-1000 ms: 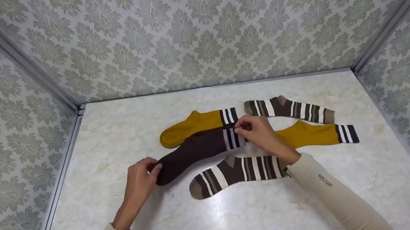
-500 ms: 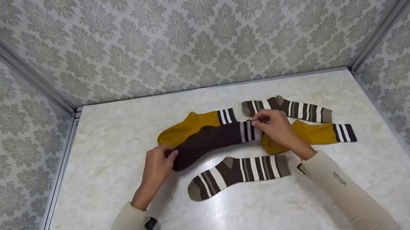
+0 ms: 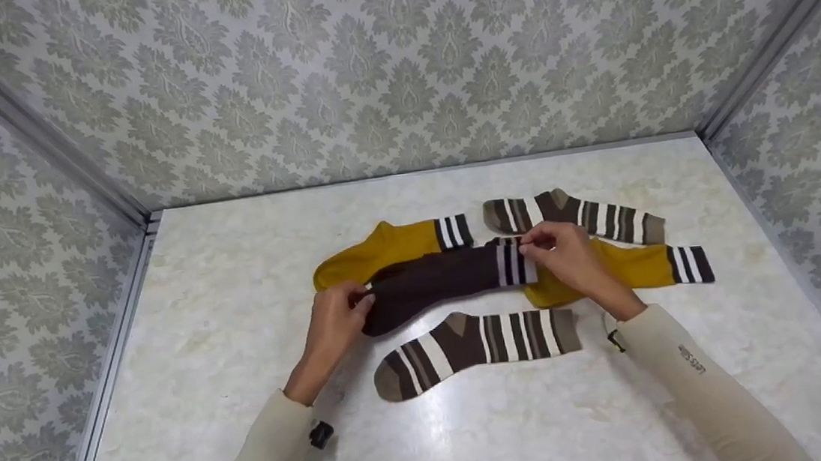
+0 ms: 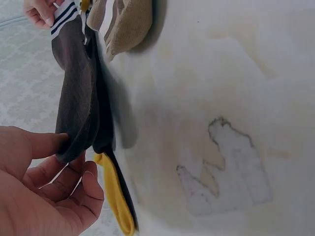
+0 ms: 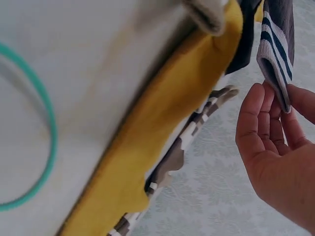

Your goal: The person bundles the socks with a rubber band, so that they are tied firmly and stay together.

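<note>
Dark sock (image 3: 445, 280) held over pale table (image 3: 188, 342)

At mid-frame, the left hand (image 3: 336, 320) pinches its toe between thumb and fingers, the right hand (image 3: 567, 257) its striped cuff. Glare whitens the table at lower centre. Leaf-patterned walls (image 3: 410, 72) fill the top and both sides, grey rails at their joins.

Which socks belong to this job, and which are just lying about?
Seemingly in the job:
dark brown sock, pinched by left hand and right hand
possibly another dark sock beneath

Lying about, unheld:
left mustard sock
right mustard sock
near striped sock
far striped sock
</note>
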Tool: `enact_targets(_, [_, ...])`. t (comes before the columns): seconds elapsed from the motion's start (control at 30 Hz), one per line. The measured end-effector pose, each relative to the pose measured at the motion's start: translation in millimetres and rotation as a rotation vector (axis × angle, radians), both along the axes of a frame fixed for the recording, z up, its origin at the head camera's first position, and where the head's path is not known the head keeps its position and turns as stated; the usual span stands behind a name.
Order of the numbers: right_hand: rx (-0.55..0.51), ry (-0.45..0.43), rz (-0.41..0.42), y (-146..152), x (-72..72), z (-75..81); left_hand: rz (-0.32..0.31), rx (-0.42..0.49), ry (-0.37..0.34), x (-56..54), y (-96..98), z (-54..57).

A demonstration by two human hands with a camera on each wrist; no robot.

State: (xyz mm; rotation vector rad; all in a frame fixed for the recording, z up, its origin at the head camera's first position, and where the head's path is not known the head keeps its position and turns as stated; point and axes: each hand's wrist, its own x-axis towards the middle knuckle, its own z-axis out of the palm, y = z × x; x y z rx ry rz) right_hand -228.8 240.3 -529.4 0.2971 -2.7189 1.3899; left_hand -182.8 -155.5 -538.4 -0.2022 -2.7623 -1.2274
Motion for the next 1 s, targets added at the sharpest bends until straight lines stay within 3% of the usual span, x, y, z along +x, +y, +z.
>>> enact_targets(0.2, [0.015,-0.051,-0.02,12.2,-2.1,-11.6,-0.03,-0.016,-0.02,-7.0,11.2,-5.8])
enact_targets(0.37, [-0.063,-0.107,-0.004,18.5,3.2,-10.1,-0.085,-0.048,-0.001,-3.5,12.7,-2.2])
enact_targets(0.63, [-0.091,-0.129,0.043,8.2,9.4,-1.1,-0.04,-0.091,-0.048,3.3,-7.9,3.7])
enact_targets(0.87, [-0.079,-0.149,0.123,-4.5,12.9,-13.2,-0.032,-0.162,-0.159,3.6,-20.4,-1.2])
enact_targets(0.9, [-0.077,-0.148,0.125,-3.3,13.1,-15.0,-0.032,-0.166,-0.165,2.9,-19.9,-1.9])
enact_targets(0.93, [-0.073,-0.144,0.123,-0.7,12.9,-16.4,-0.048,-0.145,-0.146,-2.4,-24.9,-14.5])
enact_targets(1.0, [-0.07,-0.132,0.111,8.3,11.2,-18.0,-0.047,-0.137,-0.126,-5.3,-20.4,-14.3])
